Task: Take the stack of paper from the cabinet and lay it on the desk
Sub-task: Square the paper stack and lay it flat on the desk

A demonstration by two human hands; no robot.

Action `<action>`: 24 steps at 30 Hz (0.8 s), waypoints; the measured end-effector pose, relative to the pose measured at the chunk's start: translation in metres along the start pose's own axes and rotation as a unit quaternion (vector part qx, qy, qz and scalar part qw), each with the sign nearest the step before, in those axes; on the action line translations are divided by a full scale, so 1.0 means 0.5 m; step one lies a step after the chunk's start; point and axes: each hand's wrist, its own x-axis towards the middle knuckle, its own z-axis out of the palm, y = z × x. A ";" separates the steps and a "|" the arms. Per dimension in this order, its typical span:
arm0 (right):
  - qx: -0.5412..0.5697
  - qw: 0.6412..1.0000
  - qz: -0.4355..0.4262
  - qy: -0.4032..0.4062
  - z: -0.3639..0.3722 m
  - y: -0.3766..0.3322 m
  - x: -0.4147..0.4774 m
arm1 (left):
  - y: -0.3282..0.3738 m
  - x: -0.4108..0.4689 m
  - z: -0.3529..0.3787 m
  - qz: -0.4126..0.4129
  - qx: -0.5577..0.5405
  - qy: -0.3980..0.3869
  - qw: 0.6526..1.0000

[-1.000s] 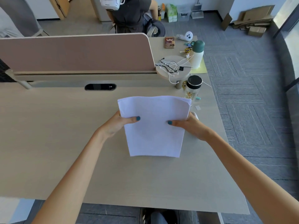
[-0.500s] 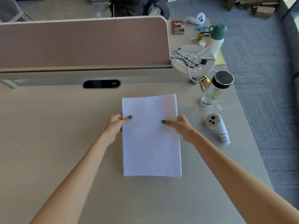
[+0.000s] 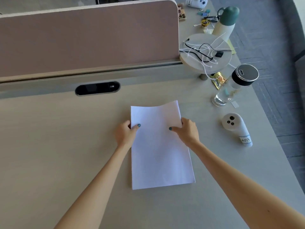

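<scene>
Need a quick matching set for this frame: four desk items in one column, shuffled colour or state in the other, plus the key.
Things:
1. stack of paper
2. tall flask
3. clear bottle
4. white controller

Colour or state:
A. handwritten label near its narrow end
B. dark green cap with a loop handle
C. black-rimmed lid with a silver top
D. held at both side edges, far right corner raised off the desk

Pairs: 1-D, 2-B, 3-C, 4-A

The left hand and right hand both grip the paper, thumbs on top.
</scene>
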 end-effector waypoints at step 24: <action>0.087 0.993 -0.072 -0.025 -0.015 0.125 -0.225 | -0.066 -0.277 -0.023 -0.076 -0.208 0.011 0.975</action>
